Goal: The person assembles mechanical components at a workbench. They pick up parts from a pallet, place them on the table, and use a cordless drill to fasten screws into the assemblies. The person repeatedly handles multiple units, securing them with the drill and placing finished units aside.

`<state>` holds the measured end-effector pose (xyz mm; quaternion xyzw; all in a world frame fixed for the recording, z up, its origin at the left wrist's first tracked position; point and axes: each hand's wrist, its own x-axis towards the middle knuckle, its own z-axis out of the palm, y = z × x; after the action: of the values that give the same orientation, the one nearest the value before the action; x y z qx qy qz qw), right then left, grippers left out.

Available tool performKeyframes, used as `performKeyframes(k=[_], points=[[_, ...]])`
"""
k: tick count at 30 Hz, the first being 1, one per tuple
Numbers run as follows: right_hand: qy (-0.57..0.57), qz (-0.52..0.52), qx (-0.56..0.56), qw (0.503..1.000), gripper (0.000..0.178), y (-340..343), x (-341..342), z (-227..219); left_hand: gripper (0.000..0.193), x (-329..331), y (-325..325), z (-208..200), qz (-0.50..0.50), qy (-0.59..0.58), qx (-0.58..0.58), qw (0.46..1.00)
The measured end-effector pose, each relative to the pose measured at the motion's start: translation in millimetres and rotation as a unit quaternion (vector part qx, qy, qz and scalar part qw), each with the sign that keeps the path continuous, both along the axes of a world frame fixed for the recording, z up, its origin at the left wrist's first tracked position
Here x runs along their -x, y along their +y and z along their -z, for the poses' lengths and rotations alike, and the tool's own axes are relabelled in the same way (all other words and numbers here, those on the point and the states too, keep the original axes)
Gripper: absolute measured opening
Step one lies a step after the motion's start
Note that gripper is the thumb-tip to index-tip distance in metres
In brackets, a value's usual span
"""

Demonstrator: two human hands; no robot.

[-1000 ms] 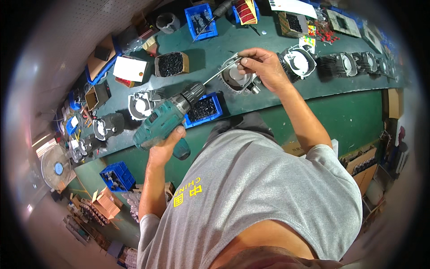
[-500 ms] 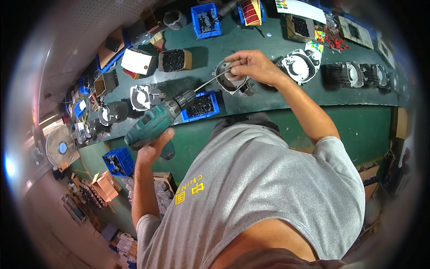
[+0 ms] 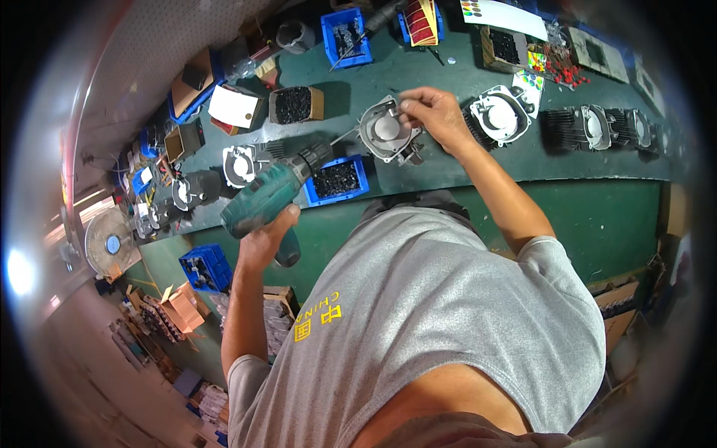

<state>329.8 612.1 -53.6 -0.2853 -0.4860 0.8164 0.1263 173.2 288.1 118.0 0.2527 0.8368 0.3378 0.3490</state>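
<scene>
My left hand (image 3: 270, 235) grips a green and black cordless drill (image 3: 263, 196) by its handle. Its long thin bit (image 3: 345, 137) points up and right, toward the left rim of a grey metal engine housing (image 3: 386, 136) lying on the bench. The housing is open-faced with a pale round middle. Over its upper right edge is my right hand (image 3: 435, 118), thumb and fingers drawn together; what they pinch, if anything, is too small to make out. Just under the drill's chuck sits a blue bin (image 3: 337, 179) of small black parts.
More finned housings line the bench, one (image 3: 498, 116) to the right and another (image 3: 240, 164) to the left. A cardboard box (image 3: 297, 104) of black parts and a blue bin (image 3: 346, 39) stand farther back. A fan (image 3: 110, 240) is at far left, near a blue crate (image 3: 205, 269).
My right hand has moved right, off the bit and the housing's middle to its upper right edge. The bit's tip has drawn back from over the housing to its left rim.
</scene>
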Motion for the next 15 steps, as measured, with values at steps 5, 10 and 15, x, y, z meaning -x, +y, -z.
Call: performKeyframes(k=[5,10,15], points=[[-0.034,0.087,-0.444,0.891,0.019,-14,9,25,0.016,10,26,11,0.026,0.031,0.011,0.999],[-0.016,0.09,-0.455,0.886,0.018,-35,9,51,0.033,9,47,18,0.031,0.037,0.046,0.998],[-0.016,0.092,-0.418,0.904,0.018,-36,8,58,0.032,13,48,25,0.065,0.061,0.033,0.995]])
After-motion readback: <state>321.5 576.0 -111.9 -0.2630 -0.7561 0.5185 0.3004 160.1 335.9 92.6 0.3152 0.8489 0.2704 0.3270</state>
